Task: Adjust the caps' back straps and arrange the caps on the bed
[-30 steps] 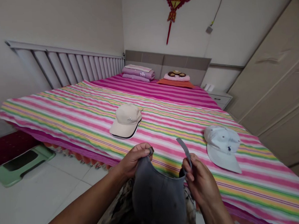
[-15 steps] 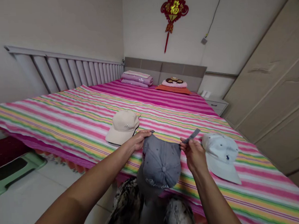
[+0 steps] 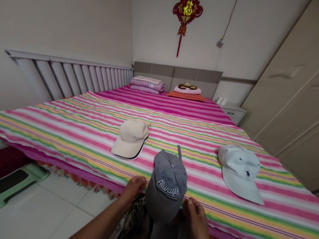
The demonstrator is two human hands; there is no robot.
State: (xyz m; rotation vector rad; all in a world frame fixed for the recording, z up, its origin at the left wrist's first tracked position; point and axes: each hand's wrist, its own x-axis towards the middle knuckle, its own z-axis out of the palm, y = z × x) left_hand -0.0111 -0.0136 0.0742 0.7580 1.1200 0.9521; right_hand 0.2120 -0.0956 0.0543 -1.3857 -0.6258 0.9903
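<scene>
A grey baseball cap [image 3: 171,176] with white "Always" lettering rests near the bed's front edge, its brim towards me and its loose back strap [image 3: 179,152] sticking up. Just left of the cap is my left hand [image 3: 136,186], fingers bent and apart from it. My right hand [image 3: 197,215] is low at the cap's right side, close to the brim, with fingers loosely curled; whether it touches the cap I cannot tell. Farther left lies a beige cap [image 3: 133,133] with a dark-edged brim. On the right is a white cap [image 3: 241,170] with a small dark emblem.
The bed carries a striped cover [image 3: 77,127]. Folded purple bedding [image 3: 147,85] and a pink-and-orange pile [image 3: 187,92] lie by the headboard [image 3: 184,73]. A green stool [image 3: 21,182] stands at left, a nightstand [image 3: 232,112] and wardrobe [image 3: 287,102] at right.
The grey cap, earlier held up by its back band and strap between both hands, now sits on the bed with lettering showing. Both hands have come off the strap ends and moved down towards me.
</scene>
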